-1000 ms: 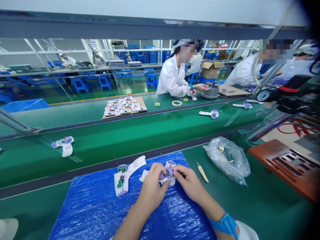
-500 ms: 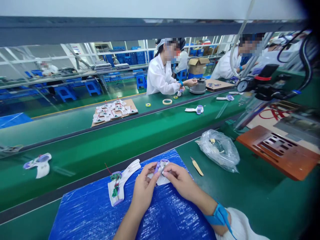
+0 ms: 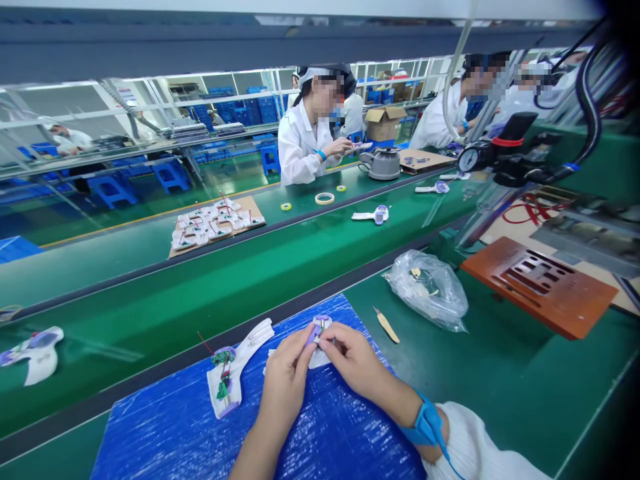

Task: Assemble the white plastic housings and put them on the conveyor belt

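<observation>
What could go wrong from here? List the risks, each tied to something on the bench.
1. The left hand and right hand pinch the purple-and-white part by the fingertips near the blue mat's far edge; a slip might send it onto the green belt.
2. The open housing lies beside the left hand, board and red wire bare; the wrist could snag the wire.
3. The tan tool lies loose beside the mat; the right hand could knock it away.

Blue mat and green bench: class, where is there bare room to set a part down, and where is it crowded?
Bare: the blue mat near-left of the open shell and left hand; the green bench between right hand, plastic bag and brown plate. Crowded: the mat's far edge, where both hands pinch the purple-white part.
</observation>
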### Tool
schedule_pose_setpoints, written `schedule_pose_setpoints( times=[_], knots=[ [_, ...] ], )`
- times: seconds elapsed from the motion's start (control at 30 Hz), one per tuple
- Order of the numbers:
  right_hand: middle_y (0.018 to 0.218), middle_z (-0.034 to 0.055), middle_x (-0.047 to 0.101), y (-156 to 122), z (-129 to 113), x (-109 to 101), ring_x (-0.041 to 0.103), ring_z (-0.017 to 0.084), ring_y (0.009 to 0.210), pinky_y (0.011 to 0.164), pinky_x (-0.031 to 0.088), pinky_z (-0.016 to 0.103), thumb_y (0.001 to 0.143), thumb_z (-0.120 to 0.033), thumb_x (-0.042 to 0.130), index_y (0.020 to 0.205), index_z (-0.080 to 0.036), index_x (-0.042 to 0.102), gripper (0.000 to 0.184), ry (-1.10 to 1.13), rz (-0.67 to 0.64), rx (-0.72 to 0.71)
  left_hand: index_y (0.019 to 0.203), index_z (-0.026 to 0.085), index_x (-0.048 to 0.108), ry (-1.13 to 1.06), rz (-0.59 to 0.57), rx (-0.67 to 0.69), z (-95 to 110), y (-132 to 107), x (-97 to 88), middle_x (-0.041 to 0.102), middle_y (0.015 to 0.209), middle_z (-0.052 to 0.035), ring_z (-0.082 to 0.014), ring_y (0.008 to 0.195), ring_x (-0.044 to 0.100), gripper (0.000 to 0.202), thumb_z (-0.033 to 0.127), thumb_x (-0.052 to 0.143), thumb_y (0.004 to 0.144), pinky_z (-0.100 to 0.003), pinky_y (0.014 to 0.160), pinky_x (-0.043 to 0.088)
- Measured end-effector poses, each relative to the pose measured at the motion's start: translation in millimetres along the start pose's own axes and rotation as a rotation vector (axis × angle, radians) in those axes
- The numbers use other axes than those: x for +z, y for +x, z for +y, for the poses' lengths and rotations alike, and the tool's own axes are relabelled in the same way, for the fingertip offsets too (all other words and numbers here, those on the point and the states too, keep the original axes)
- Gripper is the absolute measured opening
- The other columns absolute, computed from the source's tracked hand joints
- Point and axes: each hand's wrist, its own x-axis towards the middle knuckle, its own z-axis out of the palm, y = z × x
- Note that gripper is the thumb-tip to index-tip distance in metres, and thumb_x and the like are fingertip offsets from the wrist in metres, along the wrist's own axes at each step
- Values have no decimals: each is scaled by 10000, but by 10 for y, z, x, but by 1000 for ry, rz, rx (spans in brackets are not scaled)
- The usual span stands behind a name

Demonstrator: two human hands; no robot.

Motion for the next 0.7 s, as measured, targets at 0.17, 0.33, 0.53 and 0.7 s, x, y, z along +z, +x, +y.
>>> schedule_pose_setpoints(
  times=[0.17,0.33,0.53,0.7],
  knots=[
    [703,-4,545,-12,5,28,472,135,570,536,355,255,907,-274,526,781,-202,651,191,-4,42,16,1294,274,574,133,-1,84,13,-12,3,643,1228,-65,-217,1121,600,355,301,457,960,-387,961,507],
    [685,-3,549,-17,38,75,487,148,612,569,377,263,894,-269,534,733,-196,635,203,63,68,58,1308,244,558,211,10,113,-24,-39,48,648,1204,-79,-222,1085,601,363,260,438,965,-384,927,514],
    [702,9,581,-2,30,99,514,147,617,567,402,256,889,-266,547,748,-190,635,183,132,90,99,1306,225,551,232,93,163,46,-43,124,650,1149,-89,-213,1030,602,364,227,450,957,-365,882,517],
    [938,57,611,28,53,-33,546,155,714,580,415,256,910,-321,531,939,-206,662,177,187,374,61,1271,189,581,263,242,121,232,491,-365,625,1052,-88,-189,974,611,355,286,478,945,-313,858,506]
  ],
)
